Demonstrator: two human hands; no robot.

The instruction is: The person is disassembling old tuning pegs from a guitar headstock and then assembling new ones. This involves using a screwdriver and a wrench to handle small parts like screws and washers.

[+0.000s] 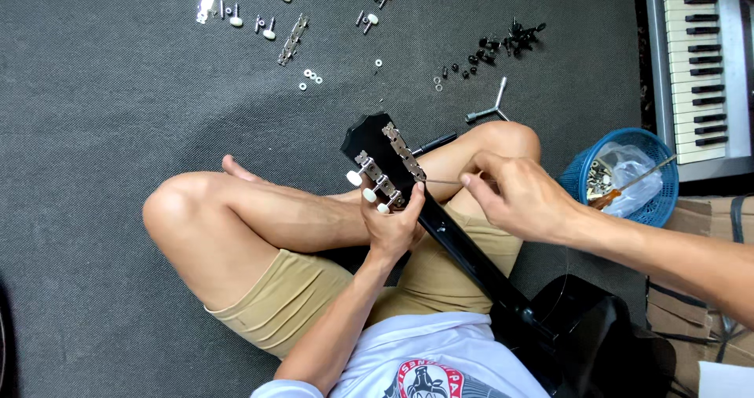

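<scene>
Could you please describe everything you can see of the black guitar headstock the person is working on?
The guitar headstock is glossy black, seen from the back and tilted up-left over the crossed legs. Two silver tuner strips run along it; the left one carries cream-white knobs. The left hand grips it from below at that strip. The right hand holds a thin tool whose tip meets the other strip. The black neck runs down-right to the body.
</scene>
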